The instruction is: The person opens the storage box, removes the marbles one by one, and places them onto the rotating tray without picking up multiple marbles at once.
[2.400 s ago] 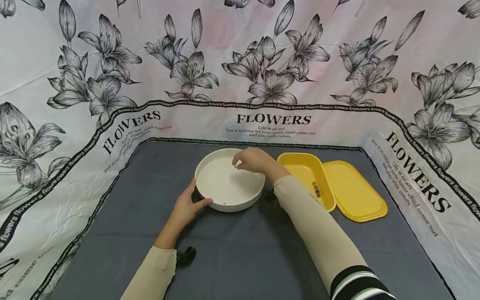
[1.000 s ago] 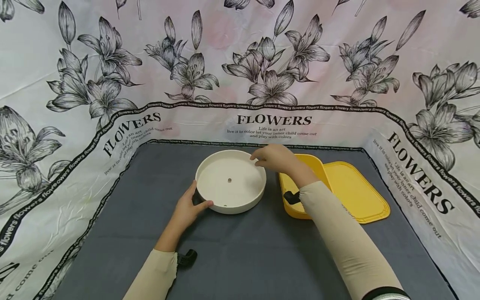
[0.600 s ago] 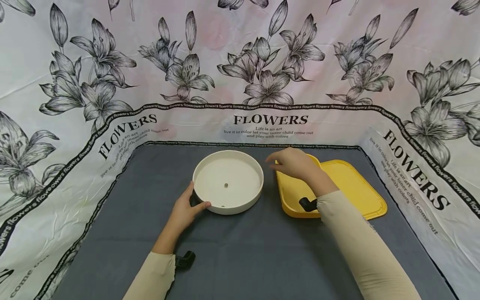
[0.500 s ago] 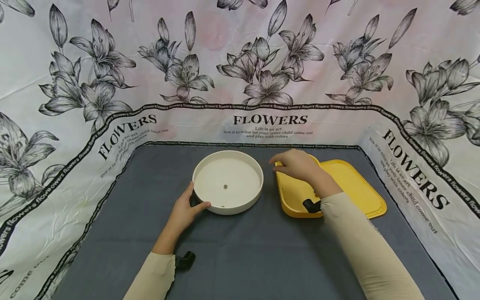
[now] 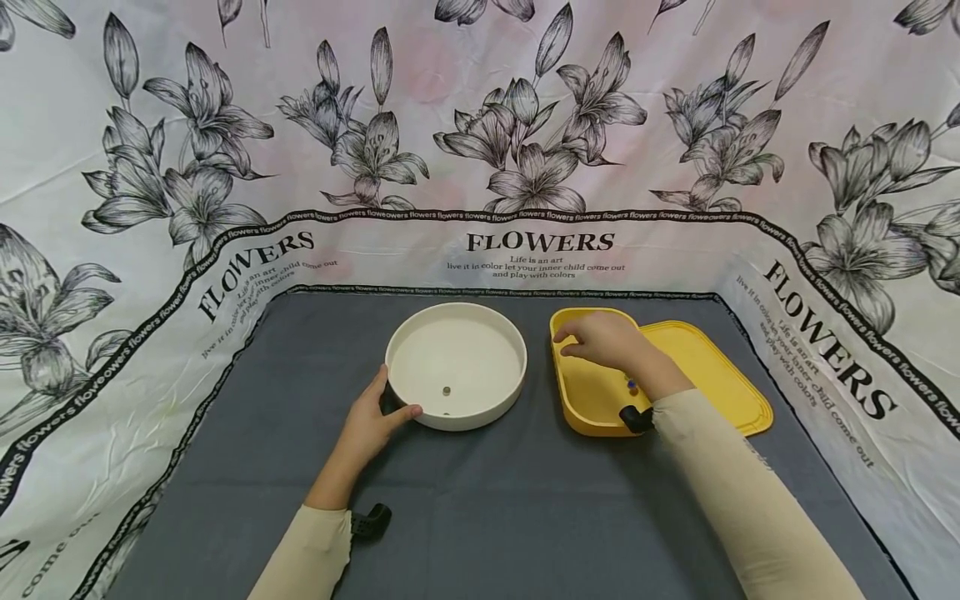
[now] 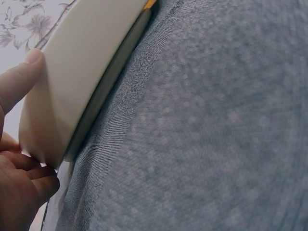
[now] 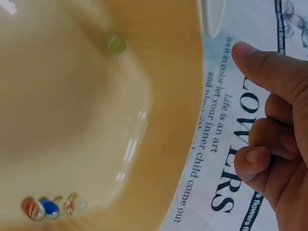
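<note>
White dish: I have the dish [image 5: 465,354] on the grey cloth [image 5: 465,517], left of the yellow box [image 5: 588,396], a strip of cloth between them.
Dish contents: one small round marble [image 5: 446,391] lies on the floor, toward the near side; a second speck by the near rim is too small for me to name.
Left hand: my left hand [image 5: 375,414] grips the dish's near left wall, thumb on its outer side and fingers at the lower edge, as my left wrist view shows.
Right hand: my right hand [image 5: 603,342] hangs over the far left part of the yellow box, thumb apart from the loosely bent fingers, nothing between them.
Box marbles: my right wrist view gives me a cluster with a blue marble [image 7: 49,209] beside a red-and-white marble [image 7: 32,209]; a greenish marble [image 7: 116,44] sits well apart from them. In the head view the cluster is at the box's right side, partly hidden by my wrist.
Yellow lid: the lid [image 5: 716,383] lies flat just right of the box; I cannot tell whether they touch.
Backdrop: a flower-printed cloth [image 5: 420,83] rises along the far side, lettered FLOWERS.
</note>
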Motion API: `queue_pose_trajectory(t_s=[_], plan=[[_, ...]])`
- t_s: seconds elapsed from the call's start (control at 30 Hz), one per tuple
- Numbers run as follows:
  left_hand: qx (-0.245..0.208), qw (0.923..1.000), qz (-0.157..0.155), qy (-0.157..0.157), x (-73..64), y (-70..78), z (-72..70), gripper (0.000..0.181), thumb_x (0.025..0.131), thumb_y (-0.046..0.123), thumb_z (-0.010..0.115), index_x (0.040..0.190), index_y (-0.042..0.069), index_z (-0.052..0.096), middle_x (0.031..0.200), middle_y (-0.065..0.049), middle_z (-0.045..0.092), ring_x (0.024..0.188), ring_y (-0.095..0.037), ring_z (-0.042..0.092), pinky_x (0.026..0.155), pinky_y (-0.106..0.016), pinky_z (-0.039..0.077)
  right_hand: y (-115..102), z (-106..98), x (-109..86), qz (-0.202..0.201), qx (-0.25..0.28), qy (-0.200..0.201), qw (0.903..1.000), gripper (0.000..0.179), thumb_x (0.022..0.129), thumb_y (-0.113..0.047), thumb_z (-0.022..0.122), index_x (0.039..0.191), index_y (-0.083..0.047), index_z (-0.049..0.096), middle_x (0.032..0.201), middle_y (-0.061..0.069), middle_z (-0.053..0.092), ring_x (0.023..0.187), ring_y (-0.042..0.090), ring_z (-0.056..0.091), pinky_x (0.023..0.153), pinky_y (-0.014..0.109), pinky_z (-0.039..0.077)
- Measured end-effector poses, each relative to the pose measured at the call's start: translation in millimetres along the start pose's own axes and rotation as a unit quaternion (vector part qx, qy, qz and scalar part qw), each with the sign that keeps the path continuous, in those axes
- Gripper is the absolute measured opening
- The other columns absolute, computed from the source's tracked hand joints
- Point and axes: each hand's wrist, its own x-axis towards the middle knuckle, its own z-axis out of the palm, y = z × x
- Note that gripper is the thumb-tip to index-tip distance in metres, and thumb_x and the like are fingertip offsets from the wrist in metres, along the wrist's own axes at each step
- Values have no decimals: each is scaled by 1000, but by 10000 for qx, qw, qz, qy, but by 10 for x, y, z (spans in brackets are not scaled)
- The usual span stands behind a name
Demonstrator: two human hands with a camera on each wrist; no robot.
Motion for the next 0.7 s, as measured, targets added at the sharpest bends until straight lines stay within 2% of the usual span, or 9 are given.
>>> queue_pose_trajectory(t_s=[0.23,0.33,0.47,0.7], plan=[[6,10000,-62,-18,3,-3,2,114,85,46,82,165,6,11,171,-18,13,158,-34,14,124,-56,21,136,47,116,125,604,-682,9958,24,95,-27,75,119,-19,77,84,-5,67,70,13,55,65,32,47],[5,9999,-99,-32,-3,9,-4,112,87,43,82,165,6,11,171,-17,12,158,-33,14,125,-56,21,193,61,162,141,662,-875,9939,18,94,-26,76,112,-20,78,83,-5,66,71,14,54,66,32,47],[18,10000,-69,-12,-1,20,-7,111,87,41,83,165,5,11,171,-18,13,158,-35,15,124,-57,22,268,96,193,109,685,-1033,9922,14,91,-24,80,104,-19,78,89,-6,68,76,15,55,72,34,49],[6,10000,-90,-11,-2,14,-12,114,85,45,82,165,6,12,171,-18,13,158,-34,15,124,-56,22,357,241,228,27,1314,-1370,9818,19,89,-21,82,106,-15,79,83,-2,66,73,16,53,70,31,46]])
